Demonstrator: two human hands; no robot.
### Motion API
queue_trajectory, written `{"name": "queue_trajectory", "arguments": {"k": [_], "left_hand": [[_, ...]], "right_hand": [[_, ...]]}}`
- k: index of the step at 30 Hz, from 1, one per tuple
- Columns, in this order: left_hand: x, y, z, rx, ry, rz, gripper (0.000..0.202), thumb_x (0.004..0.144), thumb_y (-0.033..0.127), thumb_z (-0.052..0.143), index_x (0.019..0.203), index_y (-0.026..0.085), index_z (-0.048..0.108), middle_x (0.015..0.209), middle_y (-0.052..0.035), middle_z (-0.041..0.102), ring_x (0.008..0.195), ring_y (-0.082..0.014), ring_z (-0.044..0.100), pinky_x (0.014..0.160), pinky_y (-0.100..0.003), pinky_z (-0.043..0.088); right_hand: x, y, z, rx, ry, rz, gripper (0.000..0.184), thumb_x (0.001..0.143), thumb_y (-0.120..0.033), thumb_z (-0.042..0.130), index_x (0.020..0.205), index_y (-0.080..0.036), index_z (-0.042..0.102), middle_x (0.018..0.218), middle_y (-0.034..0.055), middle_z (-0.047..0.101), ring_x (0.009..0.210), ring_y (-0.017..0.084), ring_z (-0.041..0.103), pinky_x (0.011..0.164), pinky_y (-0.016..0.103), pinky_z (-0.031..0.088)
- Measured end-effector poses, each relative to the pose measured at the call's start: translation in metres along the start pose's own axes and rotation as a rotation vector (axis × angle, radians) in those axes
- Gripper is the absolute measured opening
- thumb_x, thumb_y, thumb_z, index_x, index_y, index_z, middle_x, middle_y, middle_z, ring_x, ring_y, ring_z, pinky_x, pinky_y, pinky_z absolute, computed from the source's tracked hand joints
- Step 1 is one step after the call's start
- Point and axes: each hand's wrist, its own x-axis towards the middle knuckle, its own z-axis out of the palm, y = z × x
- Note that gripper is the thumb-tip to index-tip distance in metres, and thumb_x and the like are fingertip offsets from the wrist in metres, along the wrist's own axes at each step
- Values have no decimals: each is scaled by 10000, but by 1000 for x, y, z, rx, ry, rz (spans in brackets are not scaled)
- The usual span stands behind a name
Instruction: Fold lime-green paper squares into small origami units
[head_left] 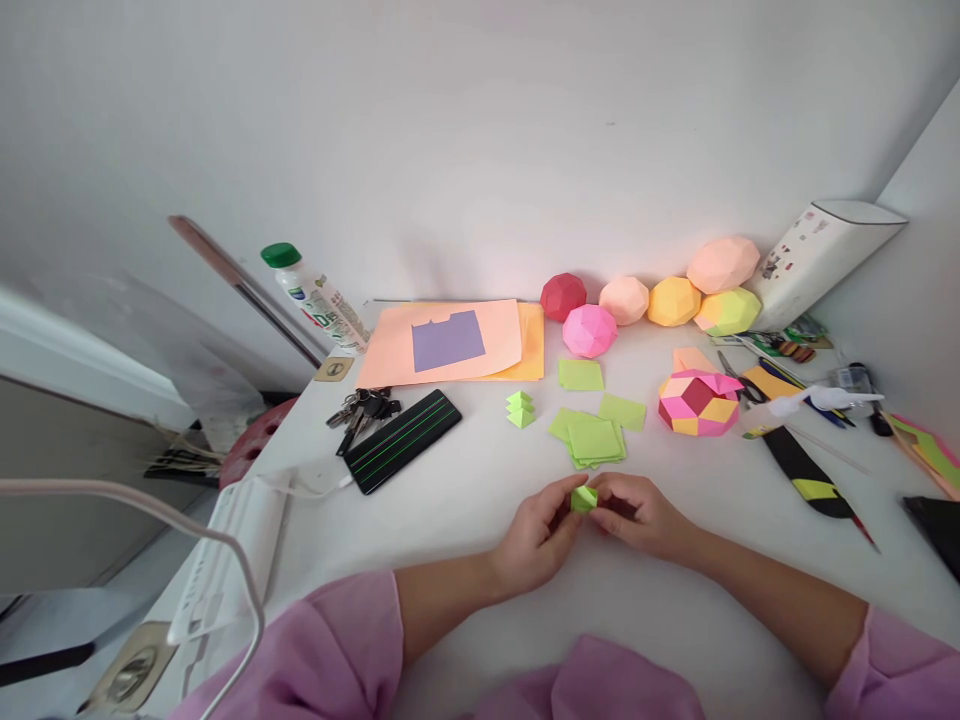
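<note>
A small folded green paper piece (583, 499) is pinched between my two hands, low over the white table. My left hand (538, 530) grips its left side with thumb and fingertips. On the right side, the thumb and fingers of my right hand (642, 514) close on it. Just beyond lies a loose stack of green paper squares (595, 440), with one more green square (580, 375) farther back. Several folded green units (520, 409) sit stacked to the left of the squares. The finer creases of the held piece are too small to make out.
Faceted paper balls (590, 330) line the wall, near an open pink-and-yellow paper ball (699, 403). Peach paper sheets (390, 345), a bottle (319, 300), keys (367, 408) and a black power bank (405, 440) lie left. Scissors (742, 385) and a black cutter-like tool (810, 475) lie right.
</note>
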Motion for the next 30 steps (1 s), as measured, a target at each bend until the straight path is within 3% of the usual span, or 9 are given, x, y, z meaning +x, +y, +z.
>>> {"name": "queue_trajectory", "arguments": {"k": [3, 10, 15, 18, 25, 30], "left_hand": [[0, 0, 0, -9, 7, 6, 434, 883, 345, 461, 1270, 149, 454, 848, -52, 567, 755, -145, 516, 717, -288, 451], [1, 7, 0, -23, 11, 27, 379, 874, 316, 467, 1205, 134, 504, 775, -25, 514, 689, -126, 467, 672, -271, 424], [0, 5, -1, 53, -42, 68, 414, 866, 262, 469, 1267, 165, 436, 711, 23, 436, 592, -93, 396, 575, -225, 376], [0, 3, 0, 38, -29, 51, 420, 857, 228, 470, 1269, 176, 409, 764, 7, 457, 612, -94, 421, 570, -219, 380], [3, 15, -1, 102, 51, 118, 98, 808, 170, 500, 865, 167, 579, 831, -44, 505, 707, -137, 487, 642, -260, 423], [4, 15, -1, 113, 66, 84, 95, 820, 200, 509, 797, 161, 592, 821, -53, 535, 699, -140, 510, 625, -254, 426]], "right_hand": [[0, -1, -1, 14, 2, 11, 236, 837, -342, 544, 700, -151, 522, 667, 9, 505, 549, 94, 446, 487, 216, 378], [-1, -3, 0, 92, -26, 92, 199, 833, -343, 535, 790, -150, 544, 673, 2, 490, 547, 101, 441, 498, 225, 380], [0, -3, 2, 19, -18, 83, 153, 815, -293, 545, 792, -143, 552, 669, -4, 474, 552, 96, 414, 506, 222, 357], [-1, -2, 3, 33, -3, 92, 149, 822, -286, 533, 787, -142, 544, 648, -16, 447, 532, 88, 399, 489, 216, 343], [-4, 1, 2, 129, 3, 148, 184, 856, -328, 510, 801, -152, 518, 603, -28, 437, 515, 91, 417, 474, 213, 339], [-3, 4, 3, 151, 7, 156, 183, 857, -330, 519, 803, -154, 518, 607, -29, 439, 519, 92, 429, 479, 215, 345]]}}
